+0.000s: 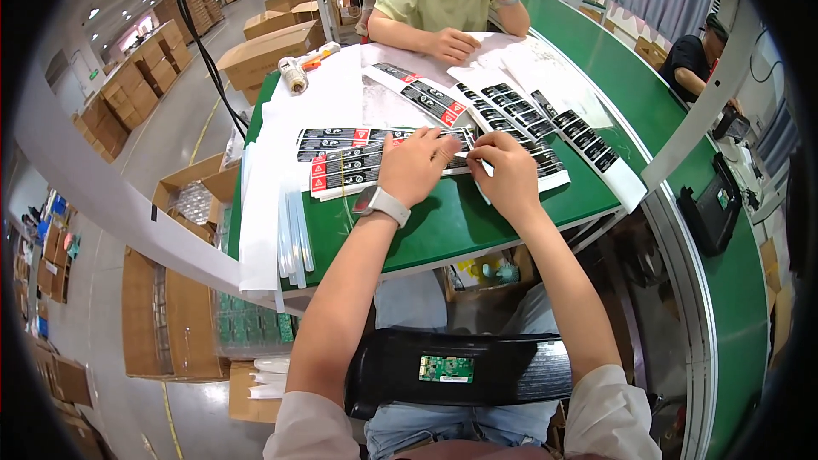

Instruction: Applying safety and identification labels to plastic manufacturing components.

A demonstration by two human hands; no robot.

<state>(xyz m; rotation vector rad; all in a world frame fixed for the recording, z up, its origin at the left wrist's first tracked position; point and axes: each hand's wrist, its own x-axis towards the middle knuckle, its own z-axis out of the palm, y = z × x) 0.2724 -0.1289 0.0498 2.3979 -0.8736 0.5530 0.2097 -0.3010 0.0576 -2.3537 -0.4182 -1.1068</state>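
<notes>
My left hand (417, 166), with a watch on its wrist, lies with fingers stretched out on a stack of label sheets (341, 172) printed black with red ends. Close beside it, my right hand (509, 177) has its thumb and forefinger pinched together at the right end of those sheets, on what looks like a label's edge; the fingertips partly hide it. Across my lap rests a curved black plastic housing (503, 366), and a small green circuit board (446, 369) sits in its middle.
More label strips (588, 140) spread over the green table (409, 247). Glue sticks (294, 234) lie at its left edge, a glue gun (294, 75) at the far left. A person (434, 0) sits opposite. Cardboard boxes (175, 315) stand on the left floor; a metal post (707, 102) rises right.
</notes>
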